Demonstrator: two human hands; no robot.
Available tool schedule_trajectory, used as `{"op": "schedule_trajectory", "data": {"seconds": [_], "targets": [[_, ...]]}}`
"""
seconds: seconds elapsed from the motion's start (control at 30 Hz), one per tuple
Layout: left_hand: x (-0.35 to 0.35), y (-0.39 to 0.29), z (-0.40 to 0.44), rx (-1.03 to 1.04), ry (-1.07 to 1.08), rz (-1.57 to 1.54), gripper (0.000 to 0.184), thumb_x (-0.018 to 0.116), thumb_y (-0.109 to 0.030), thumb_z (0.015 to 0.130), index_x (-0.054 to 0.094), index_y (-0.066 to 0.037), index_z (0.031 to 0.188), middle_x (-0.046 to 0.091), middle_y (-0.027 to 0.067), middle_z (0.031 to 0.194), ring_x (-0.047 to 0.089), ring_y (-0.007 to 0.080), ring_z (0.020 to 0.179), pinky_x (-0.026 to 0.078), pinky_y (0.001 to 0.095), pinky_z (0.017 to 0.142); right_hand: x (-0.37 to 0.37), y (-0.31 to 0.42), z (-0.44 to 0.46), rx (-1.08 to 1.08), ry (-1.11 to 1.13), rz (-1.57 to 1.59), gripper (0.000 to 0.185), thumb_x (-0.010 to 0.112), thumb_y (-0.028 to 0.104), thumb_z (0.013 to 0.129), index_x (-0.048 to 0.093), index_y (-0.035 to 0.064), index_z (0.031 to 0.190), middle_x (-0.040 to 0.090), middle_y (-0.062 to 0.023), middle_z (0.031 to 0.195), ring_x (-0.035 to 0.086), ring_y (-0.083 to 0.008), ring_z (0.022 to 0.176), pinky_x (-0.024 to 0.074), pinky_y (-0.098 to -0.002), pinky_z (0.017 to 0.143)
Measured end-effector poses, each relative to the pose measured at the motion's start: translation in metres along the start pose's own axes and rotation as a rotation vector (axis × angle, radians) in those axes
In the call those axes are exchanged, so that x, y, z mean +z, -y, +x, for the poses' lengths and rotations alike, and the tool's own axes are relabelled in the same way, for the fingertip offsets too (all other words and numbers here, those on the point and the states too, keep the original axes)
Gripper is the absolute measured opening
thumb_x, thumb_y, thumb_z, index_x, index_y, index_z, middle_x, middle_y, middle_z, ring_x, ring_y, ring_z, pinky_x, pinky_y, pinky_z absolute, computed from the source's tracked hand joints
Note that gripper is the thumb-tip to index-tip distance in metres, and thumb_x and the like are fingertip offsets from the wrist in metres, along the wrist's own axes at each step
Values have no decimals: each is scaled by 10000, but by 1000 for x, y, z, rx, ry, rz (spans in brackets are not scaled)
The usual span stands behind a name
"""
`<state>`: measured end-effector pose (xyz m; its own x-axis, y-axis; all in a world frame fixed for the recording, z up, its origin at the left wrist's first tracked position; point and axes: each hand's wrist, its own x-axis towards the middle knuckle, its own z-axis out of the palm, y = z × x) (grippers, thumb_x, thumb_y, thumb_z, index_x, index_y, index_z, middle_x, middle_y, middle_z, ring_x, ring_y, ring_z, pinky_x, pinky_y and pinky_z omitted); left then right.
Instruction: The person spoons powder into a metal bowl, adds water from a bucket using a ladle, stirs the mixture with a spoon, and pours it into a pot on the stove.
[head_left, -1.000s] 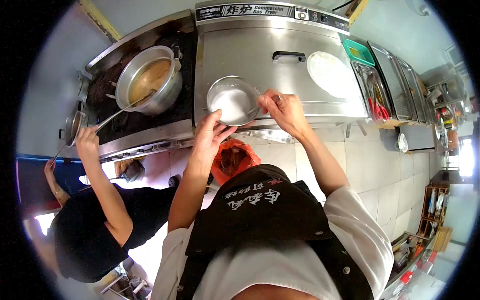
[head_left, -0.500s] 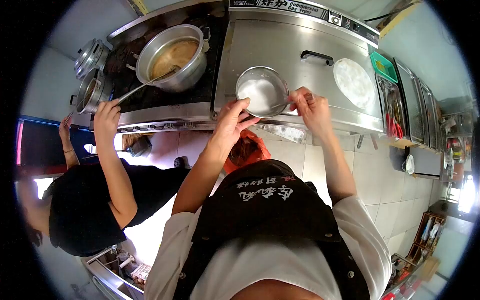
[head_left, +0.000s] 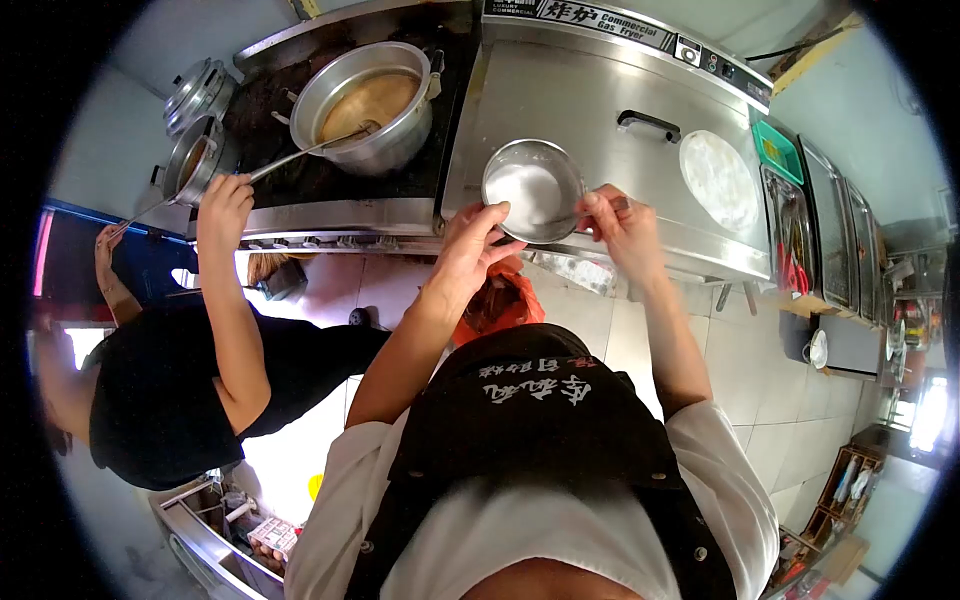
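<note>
Evidently light and stiff, the round, shiny metal bowl (head_left: 542, 151) is held just above the centre of the frame, before the flat stainless-steel fryer lid (head_left: 560, 90). The left hand (head_left: 470, 243) grips its lower-left edge, thumb at the rim and fingers below; that rim seems the surest hold, since the smooth wall may slip. The right hand (head_left: 624, 226), at the bowl's right edge, pinches what looks like a thin metal spoon (head_left: 564, 221) dipping inside. The white contents (head_left: 524, 194), powder or liquid, could spill if tilted.
</note>
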<state>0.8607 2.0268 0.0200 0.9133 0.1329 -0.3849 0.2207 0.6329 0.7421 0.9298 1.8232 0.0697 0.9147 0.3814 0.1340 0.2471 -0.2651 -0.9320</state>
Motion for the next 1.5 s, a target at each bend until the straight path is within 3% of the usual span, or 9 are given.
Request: {"op": "schedule_trajectory", "data": {"seconds": [0.2,0.43,0.7,0.8,1.03,1.13,1.23,1.33,1.5], "targets": [[-7,-4,-6,8,-15,-61,410,673,-205,816,516,-3,1137,486,142,1183,495,311,1093,511,524,900,11,-5,23,-130,-93,-148,242,566,235,933,658,13,903,661,-41,714,607,-110,588,508,-267,556],[-12,-12,-6,2,-60,-45,328,695,-248,796,576,-33,1012,531,94,1057,531,264,1035,536,474,862,6,13,4,80,95,47,335,537,285,957,657,-16,876,624,-24,698,509,-81,587,437,-235,538],[-17,-36,-4,-35,-70,-57,564,704,-288,799,433,-41,1227,475,165,1190,451,368,1150,488,547,920,12,26,30,-293,-123,-171,312,547,341,922,665,55,885,648,-84,634,624,-210,538,472,-330,531],[-14,-48,-7,-24,-64,-14,581,708,-296,792,417,-34,1222,465,178,1193,446,374,1150,484,550,924,7,40,29,-238,-44,-234,337,546,312,946,668,0,911,643,-24,662,532,-79,568,439,-235,525],[-13,-67,-19,10,-87,2,560,711,-307,790,457,-17,1195,447,182,1164,465,358,1121,532,505,869,10,52,37,-292,-85,-132,352,553,368,933,685,45,882,639,-30,660,542,-74,566,438,-243,516],[-15,-73,-21,16,-92,8,550,707,-309,794,459,-18,1189,423,190,1181,426,372,1150,530,522,868,6,58,35,-291,-53,-242,313,533,357,925,674,87,855,665,-65,666,647,-217,594,489,-332,560],[-19,-76,-20,20,-78,10,552,705,-313,795,456,-15,1188,399,199,1198,386,390,1180,529,534,867,12,64,29,-255,77,-88,325,523,374,928,677,98,856,664,-61,663,649,-218,599,490,-335,565],[-19,-78,-23,16,-80,11,570,708,-316,793,450,-14,1201,390,201,1205,372,396,1186,534,534,859,14,59,37,-329,-17,-88,400,551,376,931,686,13,829,643,-24,722,542,-81,560,439,-240,519],[-21,-83,-23,45,-51,38,614,717,-318,784,432,-16,1237,390,194,1210,356,389,1190,541,531,845,5,67,33,-214,30,-138,409,546,394,930,689,22,839,639,-36,693,523,-78,552,426,-245,507]]}}
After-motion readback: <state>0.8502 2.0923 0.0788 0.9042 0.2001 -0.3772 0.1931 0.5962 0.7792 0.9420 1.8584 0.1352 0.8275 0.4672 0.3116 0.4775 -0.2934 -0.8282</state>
